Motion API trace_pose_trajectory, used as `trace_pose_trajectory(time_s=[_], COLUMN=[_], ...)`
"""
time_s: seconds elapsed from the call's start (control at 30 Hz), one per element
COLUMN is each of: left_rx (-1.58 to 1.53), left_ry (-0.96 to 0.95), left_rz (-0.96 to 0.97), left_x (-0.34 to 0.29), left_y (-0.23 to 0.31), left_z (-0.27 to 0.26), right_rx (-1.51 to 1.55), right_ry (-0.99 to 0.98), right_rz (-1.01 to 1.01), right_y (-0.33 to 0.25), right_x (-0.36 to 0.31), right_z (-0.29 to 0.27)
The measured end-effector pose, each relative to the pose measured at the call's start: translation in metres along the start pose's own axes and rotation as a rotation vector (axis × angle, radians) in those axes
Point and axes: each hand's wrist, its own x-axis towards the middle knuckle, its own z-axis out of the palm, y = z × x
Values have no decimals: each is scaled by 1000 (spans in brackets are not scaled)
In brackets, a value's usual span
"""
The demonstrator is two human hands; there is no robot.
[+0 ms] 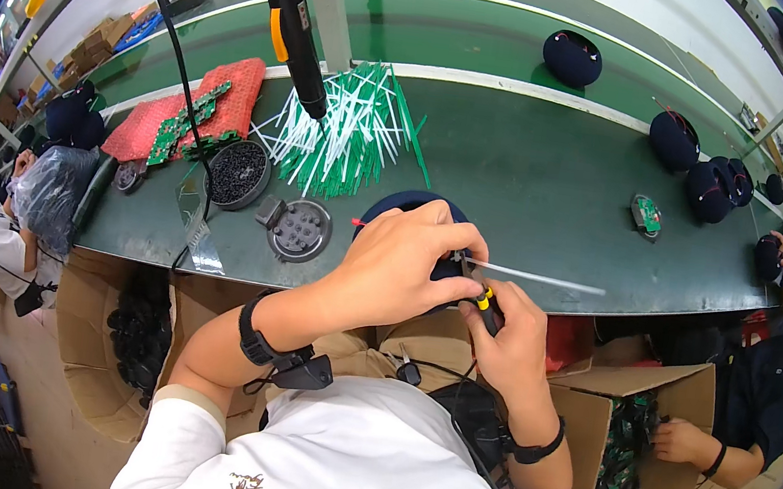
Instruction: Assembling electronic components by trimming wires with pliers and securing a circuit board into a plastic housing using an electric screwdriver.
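My left hand (401, 251) lies over a dark blue round shell (409, 199) at the table's near edge and grips it, fingers curled and thumb towards the right. A small red wire end (358, 223) sticks out beside the hand. My right hand (510, 334) is closed round small cutting pliers (485, 302) with black and yellow handles. Their jaws reach up to the left fingertips, where a thin white strip (545, 279), like a cable tie, extends right. Where jaws and strip meet is mostly hidden by my fingers.
A pile of white and green strips (357, 131) lies beneath a hanging electric screwdriver (296, 44). Left are a bowl of screws (238, 175), a grey round part (299, 230) and green circuit boards (179, 132). More blue shells (674, 140) stand right. People work on both sides; boxes (584, 433) flank me.
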Motion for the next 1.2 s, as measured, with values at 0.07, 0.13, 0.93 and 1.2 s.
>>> trace_pose_trajectory(time_s=[0.07,0.13,0.93,1.2], left_rx=[-25,-51,411,-115], left_ry=[35,73,475,330], left_rz=[-16,-10,-482,-149], left_x=[1,1,-26,-105], left_y=[-1,-1,-137,-84], left_z=[3,5,-50,-5], right_rx=[-76,-79,-269,-347], right_ry=[-6,21,-145,109], right_rz=[-1,-33,-524,-343], right_y=[0,1,-35,25], right_x=[0,0,44,203], right_z=[1,2,-3,-14])
